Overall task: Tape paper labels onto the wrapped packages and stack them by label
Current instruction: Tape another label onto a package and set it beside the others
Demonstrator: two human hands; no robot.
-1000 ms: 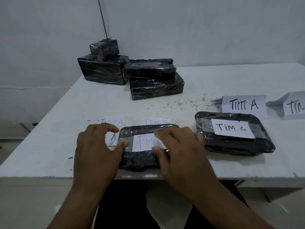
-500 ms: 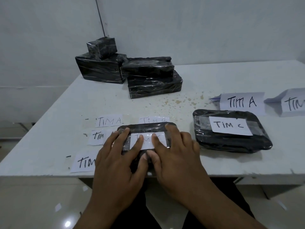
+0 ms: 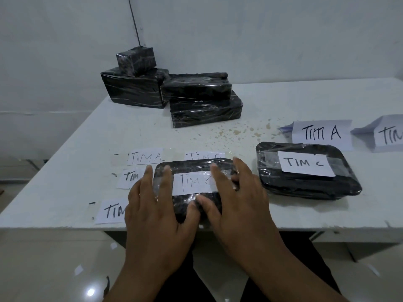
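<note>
A black wrapped package [image 3: 192, 167] lies at the table's near edge with a white "TIM C" label [image 3: 194, 183] under clear tape on its top. My left hand [image 3: 157, 205] lies flat on the package's left side, fingers spread over the tape. My right hand [image 3: 235, 199] lies flat on its right side, covering the label's end, thumb on the near face. To the right sits a second black package [image 3: 305, 186] bearing a taped "TIM C" label [image 3: 305, 163].
Loose labels lie left of my hands: "TIM A" [image 3: 146, 157], a "TIM" slip [image 3: 130, 177], another [image 3: 111, 211], one behind the package [image 3: 204, 155]. Folded signs "TIM A" [image 3: 321, 133] and another [image 3: 390, 136] stand at right. Several unlabelled black packages [image 3: 196, 105] sit at the back.
My left hand moved from the package's left end onto its top. Both hands now press flat beside the label, and they have spread slightly apart, showing more of it.
</note>
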